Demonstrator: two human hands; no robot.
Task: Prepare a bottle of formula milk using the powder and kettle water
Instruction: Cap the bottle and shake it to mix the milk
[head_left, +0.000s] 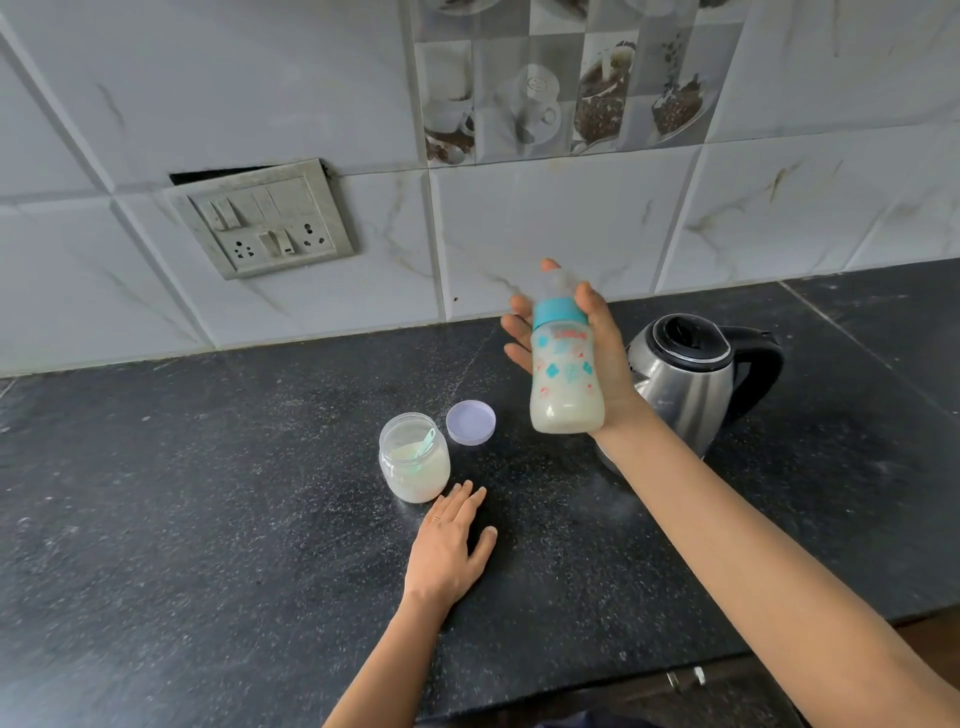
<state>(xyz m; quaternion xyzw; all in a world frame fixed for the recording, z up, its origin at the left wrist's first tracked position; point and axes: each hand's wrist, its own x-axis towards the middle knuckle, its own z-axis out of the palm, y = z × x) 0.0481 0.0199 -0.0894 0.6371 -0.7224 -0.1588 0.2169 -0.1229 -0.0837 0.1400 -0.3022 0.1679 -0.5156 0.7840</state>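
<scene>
Fingers of your left hand (449, 545) lie flat on the speckled dark surface (208, 493), just beside the open clear jar (414, 457) of powder, scoop (423, 441) inside, round lilac lid (470, 422) nearby. Your right hand (597, 353) grips the capped bottle (566, 374) aloft, milky inside: mixing looks nearly done. Behind stands the steel kettle (685, 384).

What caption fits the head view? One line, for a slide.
Right hand holds a baby bottle of formula above the counter; left hand rests flat by the open powder jar, kettle behind.
</scene>
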